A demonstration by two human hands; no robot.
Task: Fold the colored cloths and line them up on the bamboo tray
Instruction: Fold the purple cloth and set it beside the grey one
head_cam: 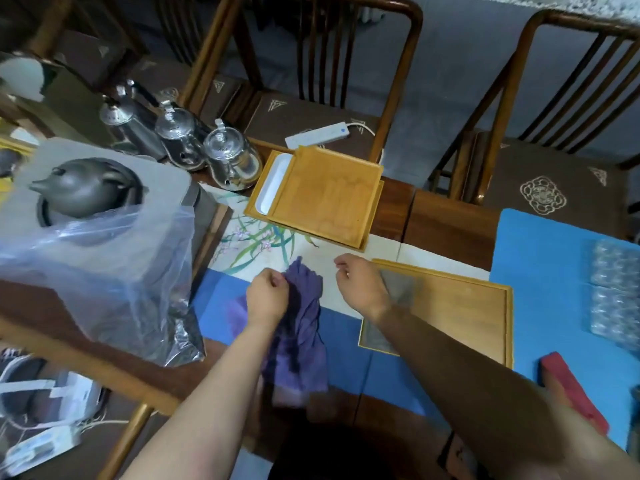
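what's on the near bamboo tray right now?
A grey cloth lies on the left part of the near bamboo tray. The right hand and forearm cover part of it; the rest of the tray shows bare wood.

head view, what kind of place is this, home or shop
Probably a tea room or a home tea table; I can't tell whether it is a shop. Three metal teapots stand on a wooden table by bamboo trays, with carved wooden chairs around it.

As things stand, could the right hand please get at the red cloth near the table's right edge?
Probably yes: the right hand is holding nothing, and the red cloth lies uncovered beside that forearm.
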